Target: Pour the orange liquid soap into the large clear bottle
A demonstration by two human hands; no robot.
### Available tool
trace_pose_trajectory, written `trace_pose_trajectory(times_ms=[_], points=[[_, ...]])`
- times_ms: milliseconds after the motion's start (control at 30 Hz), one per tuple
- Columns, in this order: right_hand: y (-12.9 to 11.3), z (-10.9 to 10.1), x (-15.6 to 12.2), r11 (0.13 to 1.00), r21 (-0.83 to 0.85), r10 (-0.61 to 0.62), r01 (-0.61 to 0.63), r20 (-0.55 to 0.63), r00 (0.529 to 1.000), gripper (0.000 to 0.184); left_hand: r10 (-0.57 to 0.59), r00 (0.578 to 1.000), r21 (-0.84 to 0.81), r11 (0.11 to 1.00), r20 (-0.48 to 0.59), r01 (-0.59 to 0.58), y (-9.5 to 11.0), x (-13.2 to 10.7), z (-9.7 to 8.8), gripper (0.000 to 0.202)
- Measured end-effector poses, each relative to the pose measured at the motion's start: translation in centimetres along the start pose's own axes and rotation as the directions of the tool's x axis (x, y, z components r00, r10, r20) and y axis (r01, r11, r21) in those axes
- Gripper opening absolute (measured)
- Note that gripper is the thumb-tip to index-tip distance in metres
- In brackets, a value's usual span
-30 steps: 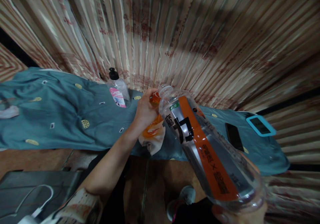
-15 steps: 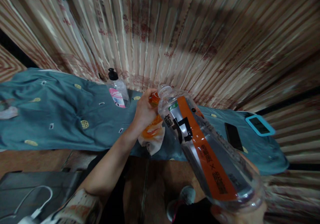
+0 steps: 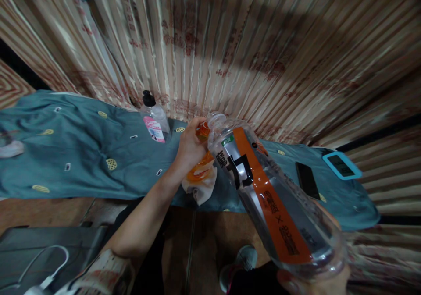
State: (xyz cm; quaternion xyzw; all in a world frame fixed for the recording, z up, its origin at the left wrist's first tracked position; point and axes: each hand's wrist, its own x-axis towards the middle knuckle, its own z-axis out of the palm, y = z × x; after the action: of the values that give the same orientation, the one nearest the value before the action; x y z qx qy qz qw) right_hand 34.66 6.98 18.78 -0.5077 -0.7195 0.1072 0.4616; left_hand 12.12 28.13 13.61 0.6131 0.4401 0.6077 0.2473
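Observation:
A large clear plastic drink bottle (image 3: pixel 272 203) with an orange and silver label lies tilted across the view, its mouth lower left of the wall curtain and its base toward me. My right hand (image 3: pixel 317 282) is closed round its base end, mostly hidden behind it. My left hand (image 3: pixel 191 141) grips a smaller orange-tinted bottle (image 3: pixel 201 170) by its upper part. The big bottle's mouth is right at the small one's top; I cannot tell if they touch. Beneath the small bottle lies a crumpled white tissue or cloth (image 3: pixel 205 190).
A clear pump bottle (image 3: pixel 156 122) with a black top stands to the left on the teal cloth (image 3: pixel 88 150). At the right lie a dark phone (image 3: pixel 307 180) and a blue-framed digital timer (image 3: pixel 342 165). Behind hangs a pleated curtain (image 3: pixel 197 45). A grey box (image 3: pixel 49 247) with a white cable is at lower left.
Both hands and both bottles hold almost the same position. Nothing has been taken up or let go.

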Motion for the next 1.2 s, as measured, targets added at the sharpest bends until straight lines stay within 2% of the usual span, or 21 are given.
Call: trace_pose_trajectory(times_ms=[67,167,267,400,467,567,667,767,867,1000,1100,1200], points=[[-0.2,0.3,-0.1,1.0,0.01,0.03,-0.03,-0.023,0.999,0.084,0.006,1.0,0.002,1.0,0.001,-0.006,0.0,0.0,0.0,0.03],[-0.8,0.7,-0.4,0.989,-0.007,0.143,-0.146,-0.146,0.979,0.087,0.004,1.0,-0.002,1.0,0.004,-0.004,0.0,0.0,0.0,0.031],[-1.6,1.1,-0.5,0.98,-0.017,0.191,-0.197,-0.166,0.967,0.085,0.006,1.0,-0.004,1.0,0.003,-0.006,0.0,0.0,0.0,0.031],[-2.2,1.5,-0.3,0.97,0.064,0.242,-0.234,-0.193,0.951,0.085,0.012,1.0,-0.005,1.0,-0.001,-0.012,-0.1,0.0,0.1,0.028],[-1.8,1.2,-0.1,0.978,0.057,0.206,-0.199,-0.181,0.962,0.084,0.005,1.0,-0.008,1.0,-0.005,-0.005,-0.3,0.0,0.1,0.027],[-0.6,0.1,0.1,0.999,-0.021,0.043,-0.044,-0.04,0.998,0.084,-0.004,1.0,-0.01,1.0,-0.005,0.004,-0.4,0.0,0.1,0.027],[0.2,-0.7,0.1,0.996,-0.071,-0.044,0.05,0.073,0.996,0.09,-0.003,1.0,-0.011,1.0,-0.004,0.003,-0.3,0.0,0.1,0.029],[0.1,-0.4,0.1,0.997,-0.072,-0.007,0.008,0.003,1.0,0.088,-0.003,1.0,-0.012,1.0,-0.009,0.003,-0.2,0.0,0.1,0.029],[-0.4,0.3,0.0,0.997,0.024,0.076,-0.073,-0.107,0.991,0.083,-0.007,1.0,-0.012,1.0,-0.006,0.007,-0.1,0.0,0.1,0.029],[-0.5,0.4,0.1,0.999,0.048,0.015,-0.015,-0.01,1.0,0.087,-0.023,1.0,-0.021,1.0,-0.005,0.023,-0.2,0.0,0.1,0.03],[-0.2,-0.1,0.1,0.995,0.074,0.072,-0.067,-0.068,0.995,0.083,-0.029,0.999,-0.036,0.999,-0.018,0.028,-0.3,-0.1,0.2,0.031],[0.4,-0.8,0.0,1.0,0.003,0.011,-0.011,0.055,0.998,0.095,-0.024,0.999,-0.048,0.999,-0.028,0.022,-0.4,-0.1,0.3,0.033]])
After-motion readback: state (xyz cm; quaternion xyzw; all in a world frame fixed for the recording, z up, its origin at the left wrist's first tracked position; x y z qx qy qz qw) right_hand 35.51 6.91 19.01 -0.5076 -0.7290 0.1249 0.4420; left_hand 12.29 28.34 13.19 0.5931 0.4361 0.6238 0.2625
